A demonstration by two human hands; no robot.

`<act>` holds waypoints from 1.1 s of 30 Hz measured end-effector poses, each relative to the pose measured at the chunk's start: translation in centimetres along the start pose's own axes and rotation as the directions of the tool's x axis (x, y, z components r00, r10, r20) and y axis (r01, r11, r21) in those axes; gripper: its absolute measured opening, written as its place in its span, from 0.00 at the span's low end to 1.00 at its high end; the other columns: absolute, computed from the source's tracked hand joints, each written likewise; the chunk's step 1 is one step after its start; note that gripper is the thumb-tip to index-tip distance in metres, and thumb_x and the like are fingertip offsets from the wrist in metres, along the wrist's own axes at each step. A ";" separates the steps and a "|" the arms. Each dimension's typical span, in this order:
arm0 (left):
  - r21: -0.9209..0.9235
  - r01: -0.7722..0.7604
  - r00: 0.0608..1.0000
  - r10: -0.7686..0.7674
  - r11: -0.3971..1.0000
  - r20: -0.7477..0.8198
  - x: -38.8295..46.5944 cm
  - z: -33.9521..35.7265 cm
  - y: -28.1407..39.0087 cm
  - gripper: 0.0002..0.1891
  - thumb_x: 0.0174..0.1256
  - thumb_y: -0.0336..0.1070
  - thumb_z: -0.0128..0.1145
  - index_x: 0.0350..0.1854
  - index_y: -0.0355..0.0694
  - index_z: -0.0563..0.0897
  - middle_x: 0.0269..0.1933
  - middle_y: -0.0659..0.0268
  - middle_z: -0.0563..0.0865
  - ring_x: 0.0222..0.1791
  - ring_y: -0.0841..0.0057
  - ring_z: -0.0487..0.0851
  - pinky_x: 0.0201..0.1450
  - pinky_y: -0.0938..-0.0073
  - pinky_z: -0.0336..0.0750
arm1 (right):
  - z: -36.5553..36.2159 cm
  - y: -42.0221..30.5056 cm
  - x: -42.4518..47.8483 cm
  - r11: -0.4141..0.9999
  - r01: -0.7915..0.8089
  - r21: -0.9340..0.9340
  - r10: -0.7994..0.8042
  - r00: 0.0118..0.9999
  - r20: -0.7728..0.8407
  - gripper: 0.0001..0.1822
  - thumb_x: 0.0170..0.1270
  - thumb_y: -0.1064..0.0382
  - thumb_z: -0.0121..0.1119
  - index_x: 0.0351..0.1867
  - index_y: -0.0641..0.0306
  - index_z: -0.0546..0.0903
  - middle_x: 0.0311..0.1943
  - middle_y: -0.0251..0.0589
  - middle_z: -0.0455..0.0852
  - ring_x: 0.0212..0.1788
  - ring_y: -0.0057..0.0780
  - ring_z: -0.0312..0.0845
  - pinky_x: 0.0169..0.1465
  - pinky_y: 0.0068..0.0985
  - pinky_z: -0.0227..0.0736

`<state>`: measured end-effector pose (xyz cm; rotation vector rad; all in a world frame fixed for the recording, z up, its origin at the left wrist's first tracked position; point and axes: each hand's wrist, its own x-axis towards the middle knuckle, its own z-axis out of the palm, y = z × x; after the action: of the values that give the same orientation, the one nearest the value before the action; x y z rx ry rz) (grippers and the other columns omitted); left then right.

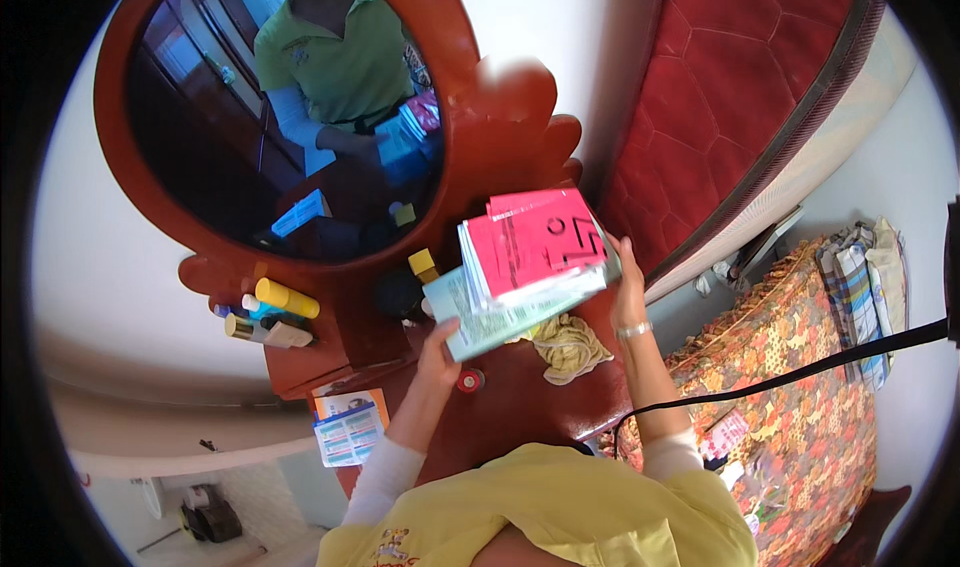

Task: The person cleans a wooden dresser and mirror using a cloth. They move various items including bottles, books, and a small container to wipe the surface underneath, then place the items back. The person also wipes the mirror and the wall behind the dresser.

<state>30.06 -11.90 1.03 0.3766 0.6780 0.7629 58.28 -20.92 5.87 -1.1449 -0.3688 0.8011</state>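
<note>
My left hand (441, 353) grips the lower left corner of a flat pale-green box (491, 327). At the box's right end my right hand (626, 285), with a bracelet at the wrist, holds the other side. A stack of papers or booklets with pink, printed covers (536, 248) lies on the box. The load is held above a red-brown wooden dressing table (525, 409). Beneath it a crumpled yellowish cloth (568, 348) rests on the tabletop. Near my left wrist stands a small round container with a red lid (471, 381).
A round mirror (285, 154) rises behind the table. Bottles, one with a yellow body (287, 297), and a yellow box (424, 264) stand below it. Printed leaflets (349, 428) lie at left. A red quilted mattress (739, 94) leans at right, beyond a flowered bedspread (795, 387). A black cable (780, 372) crosses my right forearm.
</note>
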 end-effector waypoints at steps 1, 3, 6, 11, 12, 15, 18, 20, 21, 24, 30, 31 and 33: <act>-0.004 0.037 0.999 -0.037 0.999 0.011 -1.8 -0.7 -0.5 0.27 0.56 0.33 0.58 0.59 0.31 0.69 0.56 0.58 0.78 0.55 0.67 0.77 0.60 0.67 0.70 | -0.6 -0.1 -2.1 1.000 0.026 -0.011 -0.026 1.000 0.002 0.31 0.70 0.43 0.43 0.60 0.71 0.71 0.57 0.43 0.74 0.59 0.27 0.67 0.64 0.27 0.57; 0.070 0.058 0.992 -0.066 0.996 0.104 -6.0 -1.5 -1.4 0.29 0.56 0.35 0.58 0.60 0.31 0.68 0.56 0.57 0.78 0.55 0.67 0.77 0.59 0.67 0.70 | -1.6 -1.2 -7.2 0.997 -0.007 0.070 0.007 1.000 0.009 0.30 0.71 0.45 0.41 0.59 0.72 0.71 0.56 0.42 0.74 0.59 0.27 0.67 0.63 0.27 0.58; 0.099 0.147 0.984 -0.156 0.984 0.090 -11.6 -3.0 -2.9 0.28 0.55 0.36 0.59 0.59 0.31 0.69 0.53 0.58 0.80 0.53 0.68 0.79 0.57 0.66 0.72 | -3.1 -1.4 -14.2 0.990 -0.037 0.139 0.051 0.994 -0.101 0.25 0.71 0.48 0.43 0.56 0.70 0.71 0.53 0.40 0.75 0.56 0.27 0.69 0.62 0.27 0.60; 0.063 0.244 0.970 -0.244 0.968 -0.009 -18.3 -7.6 -6.8 0.25 0.53 0.31 0.58 0.56 0.32 0.71 0.50 0.59 0.81 0.50 0.68 0.80 0.56 0.65 0.73 | -5.6 1.2 -21.7 0.988 -0.101 0.113 0.121 0.974 -0.189 0.18 0.68 0.52 0.51 0.49 0.63 0.75 0.47 0.38 0.79 0.50 0.28 0.74 0.56 0.28 0.68; 0.048 0.271 0.962 -0.272 0.961 0.020 -18.8 -9.5 -7.7 0.24 0.53 0.29 0.58 0.55 0.32 0.72 0.50 0.59 0.81 0.51 0.68 0.80 0.56 0.64 0.73 | -6.0 2.2 -22.8 0.981 -0.131 0.145 0.158 0.968 -0.196 0.17 0.68 0.52 0.51 0.49 0.62 0.75 0.46 0.38 0.79 0.49 0.27 0.74 0.55 0.28 0.69; 0.055 0.262 0.965 -0.259 0.964 -0.047 -21.3 -12.5 -8.8 0.25 0.52 0.29 0.58 0.55 0.32 0.71 0.50 0.59 0.81 0.51 0.67 0.80 0.57 0.64 0.73 | -8.5 7.0 -25.3 0.963 -0.197 0.182 0.228 0.958 -0.172 0.15 0.68 0.54 0.51 0.48 0.62 0.74 0.45 0.37 0.79 0.49 0.25 0.74 0.55 0.27 0.68; 0.101 0.203 0.977 -0.195 0.974 -0.081 -23.6 -15.2 -9.3 0.25 0.51 0.30 0.56 0.56 0.33 0.72 0.49 0.58 0.82 0.50 0.66 0.81 0.56 0.63 0.74 | -8.3 8.9 -27.1 0.944 -0.310 0.115 0.325 0.934 -0.150 0.15 0.68 0.56 0.49 0.48 0.64 0.73 0.44 0.39 0.79 0.48 0.27 0.74 0.56 0.28 0.67; 0.075 0.159 0.981 -0.149 0.984 -0.120 -24.9 -17.0 -9.6 0.23 0.50 0.28 0.56 0.53 0.34 0.75 0.48 0.59 0.83 0.48 0.67 0.81 0.55 0.64 0.74 | -8.8 10.2 -27.2 0.923 -0.383 0.030 0.384 0.919 -0.089 0.13 0.68 0.58 0.48 0.46 0.65 0.75 0.42 0.37 0.80 0.46 0.24 0.74 0.54 0.25 0.67; 0.081 0.136 0.981 -0.123 0.987 -0.152 -25.4 -18.3 -9.8 0.23 0.49 0.27 0.56 0.53 0.34 0.75 0.47 0.60 0.83 0.48 0.67 0.81 0.54 0.64 0.74 | -8.5 10.5 -26.9 0.907 -0.420 -0.023 0.419 0.906 -0.054 0.13 0.69 0.58 0.48 0.45 0.65 0.76 0.42 0.37 0.81 0.45 0.23 0.74 0.54 0.23 0.67; 0.099 0.074 0.972 -0.050 0.992 -0.228 -26.4 -21.1 -10.2 0.25 0.46 0.26 0.57 0.52 0.34 0.75 0.45 0.61 0.84 0.46 0.68 0.82 0.53 0.66 0.75 | -10.4 13.8 -23.5 0.855 -0.093 -0.511 0.160 0.983 0.089 0.12 0.63 0.65 0.58 0.47 0.65 0.78 0.45 0.39 0.80 0.48 0.27 0.75 0.54 0.24 0.67; 0.031 0.059 0.968 -0.049 0.998 -0.247 -27.6 -22.2 -9.0 0.26 0.45 0.26 0.59 0.53 0.33 0.74 0.47 0.61 0.83 0.48 0.70 0.81 0.56 0.70 0.71 | -4.4 14.1 -13.6 -0.001 0.471 -0.882 -0.225 0.860 0.459 0.31 0.50 0.65 0.67 0.58 0.55 0.71 0.48 0.50 0.77 0.57 0.46 0.67 0.60 0.38 0.63; 0.006 0.067 0.967 -0.064 0.998 -0.245 -27.6 -22.4 -8.8 0.26 0.46 0.26 0.59 0.53 0.33 0.74 0.47 0.61 0.83 0.48 0.71 0.81 0.57 0.70 0.71 | -5.0 14.8 -12.6 -0.062 0.478 -0.876 -0.158 0.862 0.481 0.32 0.50 0.65 0.67 0.59 0.54 0.70 0.46 0.49 0.77 0.54 0.45 0.69 0.57 0.37 0.65; 0.004 0.068 0.974 -0.066 0.998 -0.217 -27.4 -22.7 -8.4 0.27 0.46 0.26 0.60 0.53 0.33 0.74 0.48 0.60 0.82 0.48 0.70 0.80 0.57 0.69 0.71 | -6.8 14.5 -10.5 -0.095 0.466 -0.879 -0.055 0.880 0.472 0.30 0.51 0.68 0.65 0.58 0.54 0.69 0.41 0.44 0.77 0.45 0.36 0.71 0.47 0.32 0.67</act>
<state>4.35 -36.14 -8.45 0.2811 0.8962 0.7424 50.11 -30.38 -8.64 -2.2550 -1.6626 0.1343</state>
